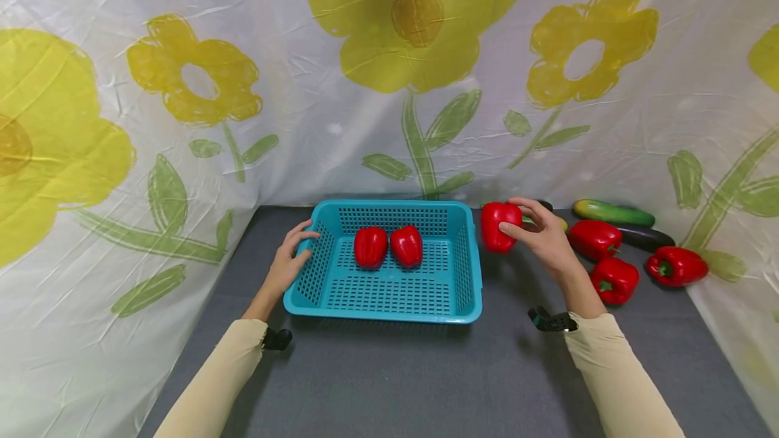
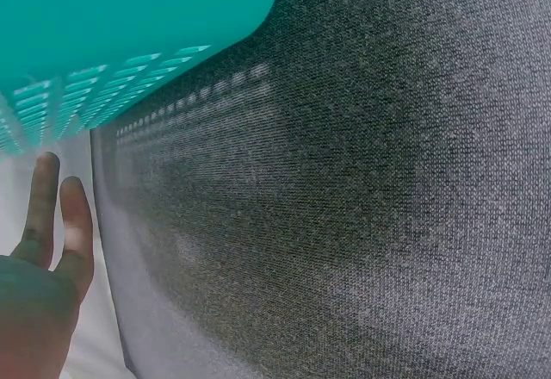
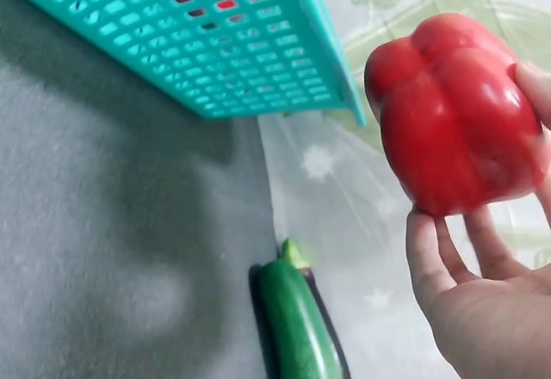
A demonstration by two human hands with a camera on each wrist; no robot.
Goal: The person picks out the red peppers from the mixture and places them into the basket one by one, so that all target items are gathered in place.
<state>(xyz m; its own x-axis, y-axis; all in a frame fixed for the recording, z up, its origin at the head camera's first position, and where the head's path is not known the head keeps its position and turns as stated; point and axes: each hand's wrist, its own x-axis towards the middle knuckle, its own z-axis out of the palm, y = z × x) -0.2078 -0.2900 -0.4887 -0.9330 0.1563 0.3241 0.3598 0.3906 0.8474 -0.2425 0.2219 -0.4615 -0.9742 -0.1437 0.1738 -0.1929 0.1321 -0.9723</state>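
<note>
The left sleeve (image 1: 207, 384) and right sleeve (image 1: 623, 377) are plain pale beige, with wrinkled cuffs. A small black device (image 1: 278, 338) shows at the left cuff, a black strap-like piece (image 1: 552, 321) at the right.

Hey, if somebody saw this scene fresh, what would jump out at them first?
Probably the bright turquoise basket in the middle of the dark table, with two red peppers lying inside. Next, likely the glossy red pepper that the right hand holds just to the right of the basket. The big yellow flowers on the pale backdrop behind the table would compete for attention too.
</note>
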